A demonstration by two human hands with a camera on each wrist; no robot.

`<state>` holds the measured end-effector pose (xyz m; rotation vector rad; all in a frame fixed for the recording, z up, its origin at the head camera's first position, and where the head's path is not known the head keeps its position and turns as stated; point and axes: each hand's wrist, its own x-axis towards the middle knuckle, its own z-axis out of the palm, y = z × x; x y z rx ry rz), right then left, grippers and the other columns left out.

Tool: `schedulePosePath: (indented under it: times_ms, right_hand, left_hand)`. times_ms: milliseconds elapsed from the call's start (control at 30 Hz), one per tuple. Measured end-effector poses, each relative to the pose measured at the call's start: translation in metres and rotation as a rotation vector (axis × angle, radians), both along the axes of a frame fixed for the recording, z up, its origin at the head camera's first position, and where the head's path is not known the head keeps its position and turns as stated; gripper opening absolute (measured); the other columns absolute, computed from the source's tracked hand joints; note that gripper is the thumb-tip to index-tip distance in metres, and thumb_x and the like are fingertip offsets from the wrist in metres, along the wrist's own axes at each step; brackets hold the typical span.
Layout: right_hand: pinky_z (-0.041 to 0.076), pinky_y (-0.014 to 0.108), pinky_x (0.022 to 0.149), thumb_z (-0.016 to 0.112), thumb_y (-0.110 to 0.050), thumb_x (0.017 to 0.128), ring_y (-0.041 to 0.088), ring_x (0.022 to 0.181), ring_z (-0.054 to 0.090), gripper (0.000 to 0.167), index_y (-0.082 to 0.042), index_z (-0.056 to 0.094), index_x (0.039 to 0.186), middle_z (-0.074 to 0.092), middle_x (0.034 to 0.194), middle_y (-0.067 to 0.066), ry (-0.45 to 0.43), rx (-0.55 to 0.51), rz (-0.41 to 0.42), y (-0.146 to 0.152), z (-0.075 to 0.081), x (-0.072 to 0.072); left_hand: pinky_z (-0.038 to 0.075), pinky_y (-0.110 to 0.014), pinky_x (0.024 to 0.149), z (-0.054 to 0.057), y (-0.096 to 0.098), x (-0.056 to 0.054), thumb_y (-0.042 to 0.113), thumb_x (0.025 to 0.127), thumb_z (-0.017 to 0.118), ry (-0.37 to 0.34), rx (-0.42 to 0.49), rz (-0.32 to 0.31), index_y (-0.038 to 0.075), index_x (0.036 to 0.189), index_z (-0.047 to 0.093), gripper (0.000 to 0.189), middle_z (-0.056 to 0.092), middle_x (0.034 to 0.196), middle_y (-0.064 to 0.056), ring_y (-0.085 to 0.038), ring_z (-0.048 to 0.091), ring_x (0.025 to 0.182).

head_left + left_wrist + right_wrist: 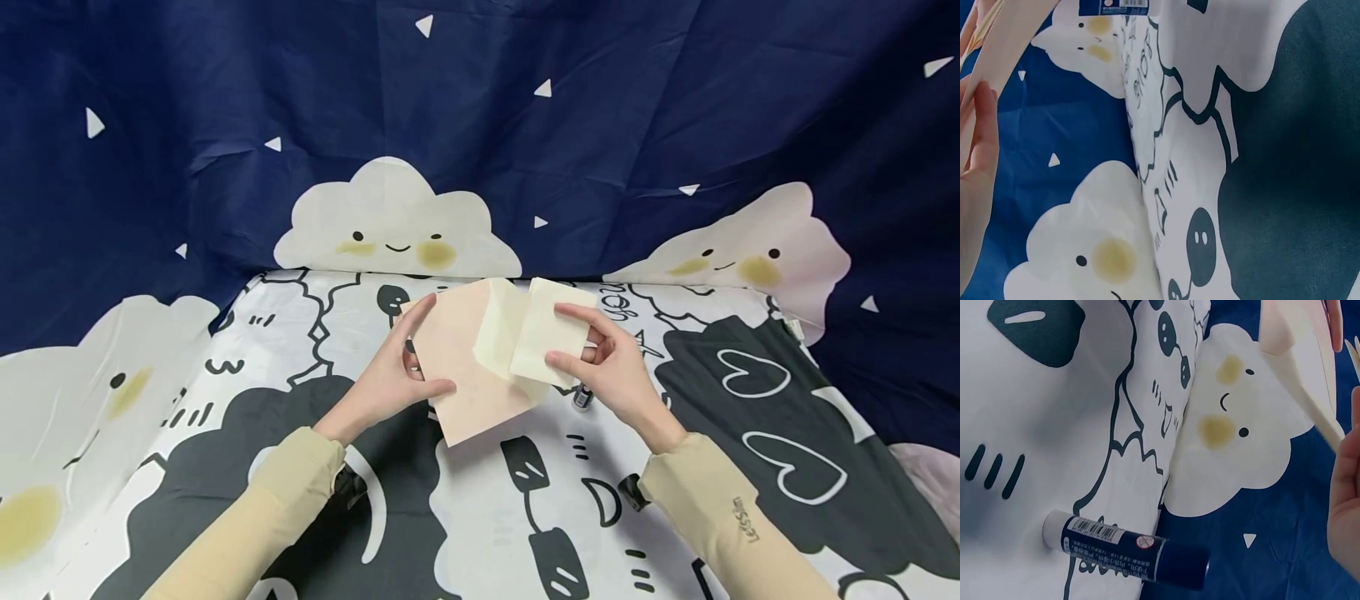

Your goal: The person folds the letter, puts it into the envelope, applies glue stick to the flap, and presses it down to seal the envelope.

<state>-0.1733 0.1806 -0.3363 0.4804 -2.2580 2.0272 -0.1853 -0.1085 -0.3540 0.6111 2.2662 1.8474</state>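
The person's left hand held a pink sheet by its left side, thumb spread well apart from the fingers, which curled around that edge. The right hand pinched a folded cream paper between thumb and forefinger at its right edge, overlapping the pink sheet's right part; I couldn't tell whether the two were joined. Both were held up over the patterned cloth, toward the middle of its far edge. A glue stick lay on the cloth, just nearer than the cream paper.
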Motion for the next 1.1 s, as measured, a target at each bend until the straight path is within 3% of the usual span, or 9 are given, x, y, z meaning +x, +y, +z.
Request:
schedulePosePath:
  times_ms: [167, 333, 400, 500, 567, 600, 700, 900, 1100]
  right_hand:
    - [0.057, 0.022, 0.068, 0.070, 0.013, 0.077, 0.007, 0.085, 0.071, 0.063, -0.003, 0.050, 0.135, 0.064, 0.106, -0.005, 0.025, -0.018, -0.024, -0.005, 0.000, -0.002]
    - [0.057, 0.021, 0.067, 0.072, 0.009, 0.078, 0.008, 0.084, 0.071, 0.064, -0.004, 0.049, 0.136, 0.063, 0.106, -0.004, 0.018, -0.019, -0.039, -0.007, 0.001, -0.003]
    - [0.057, 0.020, 0.067, 0.073, 0.006, 0.079, 0.008, 0.082, 0.071, 0.064, -0.005, 0.049, 0.137, 0.063, 0.106, -0.004, 0.013, -0.017, -0.050, -0.007, 0.001, -0.004]
    - [0.057, 0.021, 0.066, 0.073, 0.006, 0.079, 0.009, 0.082, 0.072, 0.064, -0.004, 0.048, 0.137, 0.063, 0.107, -0.004, 0.016, -0.017, -0.067, -0.009, 0.002, -0.005]
    - [0.057, 0.021, 0.067, 0.071, 0.008, 0.079, 0.009, 0.082, 0.072, 0.064, -0.003, 0.047, 0.138, 0.063, 0.108, -0.004, 0.019, -0.021, -0.076, -0.010, 0.002, -0.005]
    - [0.057, 0.022, 0.067, 0.071, 0.009, 0.079, 0.008, 0.082, 0.072, 0.065, -0.003, 0.047, 0.138, 0.063, 0.108, -0.004, 0.021, -0.025, -0.078, -0.011, 0.002, -0.006]
    - [0.057, 0.022, 0.067, 0.069, 0.012, 0.078, 0.007, 0.081, 0.072, 0.065, -0.003, 0.047, 0.138, 0.063, 0.108, -0.005, 0.022, -0.043, -0.079, -0.013, 0.003, -0.006]
    - [0.057, 0.021, 0.065, 0.071, 0.011, 0.078, 0.006, 0.074, 0.071, 0.065, -0.004, 0.049, 0.137, 0.064, 0.106, -0.005, 0.026, -0.076, -0.084, -0.016, 0.002, -0.006]
    - [0.055, 0.017, 0.061, 0.071, 0.012, 0.077, 0.004, 0.067, 0.069, 0.065, -0.002, 0.049, 0.137, 0.062, 0.106, -0.004, 0.039, -0.043, -0.107, -0.020, 0.002, -0.006]
  left_hand:
    - [0.042, -0.018, 0.051, -0.001, 0.000, 0.000, -0.002, 0.076, 0.076, 0.035, -0.002, 0.002, 0.030, 0.153, 0.018, 0.102, 0.019, 0.158, 0.006, -0.007, 0.049, 0.047]
    - [0.037, -0.018, 0.047, -0.002, 0.000, 0.001, -0.001, 0.077, 0.076, 0.077, -0.019, 0.032, 0.028, 0.153, 0.021, 0.098, 0.025, 0.157, 0.005, -0.007, 0.037, 0.043]
    - [0.045, -0.018, 0.053, -0.001, 0.001, 0.001, -0.002, 0.076, 0.076, 0.059, 0.015, 0.018, 0.028, 0.153, 0.019, 0.101, 0.025, 0.156, 0.004, -0.004, 0.049, 0.053]
    - [0.056, -0.021, 0.070, -0.001, 0.003, 0.001, -0.007, 0.075, 0.075, 0.013, 0.101, -0.017, 0.029, 0.154, 0.016, 0.105, 0.023, 0.156, 0.003, -0.010, 0.064, 0.087]
    - [0.056, -0.026, 0.083, -0.001, 0.005, 0.001, -0.011, 0.074, 0.073, -0.017, 0.169, -0.047, 0.028, 0.154, 0.014, 0.107, 0.020, 0.157, 0.003, -0.017, 0.059, 0.112]
    - [0.055, -0.027, 0.085, -0.002, 0.005, 0.001, -0.012, 0.074, 0.072, -0.021, 0.190, -0.053, 0.028, 0.154, 0.014, 0.107, 0.019, 0.157, 0.003, -0.020, 0.057, 0.116]
    - [0.054, -0.025, 0.088, -0.002, 0.007, 0.001, -0.016, 0.074, 0.069, -0.017, 0.236, -0.073, 0.025, 0.154, 0.013, 0.106, 0.017, 0.157, 0.002, -0.022, 0.050, 0.122]
    - [0.051, -0.018, 0.090, -0.003, 0.009, 0.001, -0.018, 0.075, 0.063, 0.016, 0.263, -0.095, 0.020, 0.154, 0.016, 0.099, 0.014, 0.159, 0.003, -0.012, 0.043, 0.125]
    - [0.055, -0.025, 0.086, -0.002, 0.010, 0.002, -0.014, 0.073, 0.071, -0.030, 0.232, -0.075, 0.030, 0.154, 0.014, 0.108, 0.024, 0.154, -0.001, -0.017, 0.052, 0.120]
